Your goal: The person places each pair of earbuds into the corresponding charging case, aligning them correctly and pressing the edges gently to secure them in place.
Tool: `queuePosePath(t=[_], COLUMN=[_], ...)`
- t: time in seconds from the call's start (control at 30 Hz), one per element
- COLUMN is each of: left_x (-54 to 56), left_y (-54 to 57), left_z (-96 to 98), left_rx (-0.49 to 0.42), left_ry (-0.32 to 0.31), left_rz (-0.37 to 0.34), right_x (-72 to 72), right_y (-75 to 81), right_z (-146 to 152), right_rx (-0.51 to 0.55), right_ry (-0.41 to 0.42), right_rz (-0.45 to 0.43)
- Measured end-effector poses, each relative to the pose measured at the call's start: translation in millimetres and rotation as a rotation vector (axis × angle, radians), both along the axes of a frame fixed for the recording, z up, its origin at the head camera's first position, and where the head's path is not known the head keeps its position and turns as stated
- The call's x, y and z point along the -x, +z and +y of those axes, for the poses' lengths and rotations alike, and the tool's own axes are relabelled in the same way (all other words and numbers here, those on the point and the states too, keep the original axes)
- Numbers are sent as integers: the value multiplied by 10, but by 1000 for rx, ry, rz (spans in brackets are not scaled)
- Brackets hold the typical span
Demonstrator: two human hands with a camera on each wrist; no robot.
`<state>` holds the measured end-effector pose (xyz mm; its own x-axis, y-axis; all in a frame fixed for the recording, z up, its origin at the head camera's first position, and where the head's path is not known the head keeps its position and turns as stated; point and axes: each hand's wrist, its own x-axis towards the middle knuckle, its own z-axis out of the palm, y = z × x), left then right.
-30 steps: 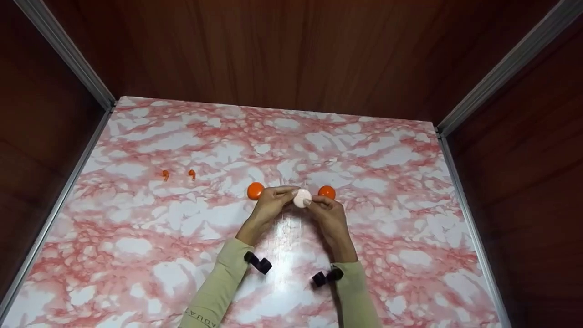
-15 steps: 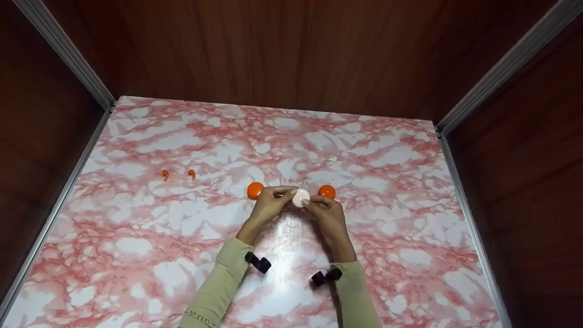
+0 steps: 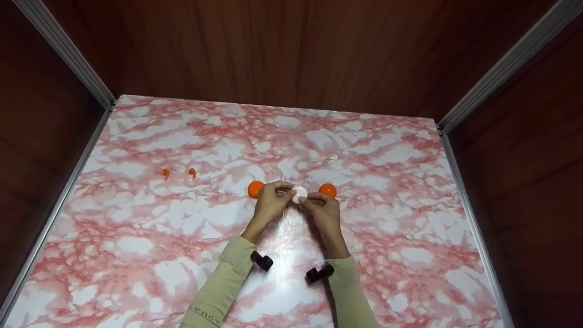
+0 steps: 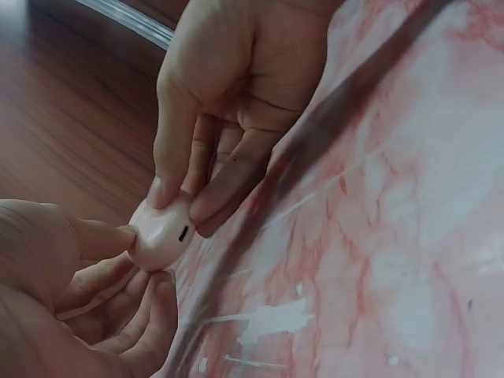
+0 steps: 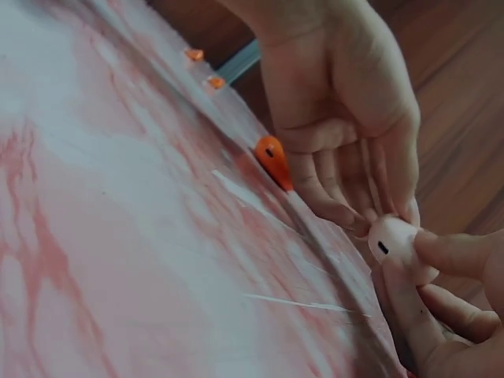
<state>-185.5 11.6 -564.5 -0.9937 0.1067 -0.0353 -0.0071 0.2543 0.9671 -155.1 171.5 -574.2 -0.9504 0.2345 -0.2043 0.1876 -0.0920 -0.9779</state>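
Between both hands is a round, glossy white earbud case point(image 3: 299, 194), raised over the table. My left hand point(image 3: 269, 205) pinches its left side with thumb and fingers. From the other side my right hand point(image 3: 325, 213) pinches it too, the thumb lying on its face. A small dark charging slot shows on the rim of the case point(image 4: 157, 236) in the left wrist view. Just beyond the left hand lies a round orange case point(image 3: 255, 189), which bears a similar dark slot in the right wrist view. Another round orange piece point(image 3: 328, 190) lies just behind the right hand.
Two small orange earbuds point(image 3: 166, 174) lie apart on the table's left side. The red-and-white marbled table point(image 3: 387, 237) is bounded by dark wood panels point(image 3: 273, 50) at the back and sides, with metal strips along the edges. Black wrist cameras point(image 3: 262, 261) sit on both sleeves.
Both hands have shifted slightly up and left with the white case, which has turned a little in the fingers. The right wrist has swung slightly inward. The orange items have stayed put.
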Motion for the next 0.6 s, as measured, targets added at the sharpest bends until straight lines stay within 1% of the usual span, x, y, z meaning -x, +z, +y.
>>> queuePosePath(t=[0.07,0.17,0.27,0.33,0.47,0.6], left_x=[14,31,49,62,80,86], left_y=[-12,-28,-30,-28,-31,-40], left_z=[12,21,27,31,39,59], left_rx=[24,64,116,157,241,320], left_ry=[0,-1,-1,1,21,38], left_rz=[5,16,43,77,134,163], right_x=[22,51,82,110,164,203], right_y=[-3,2,11,16,17,11], right_z=[-28,-78,-119,-137,-168,-193], right_rx=[-54,-167,-273,-324,-390,-423], right_ry=[-10,-28,-32,-25,-4,-1], right_rz=[-1,5,15,34,87,115])
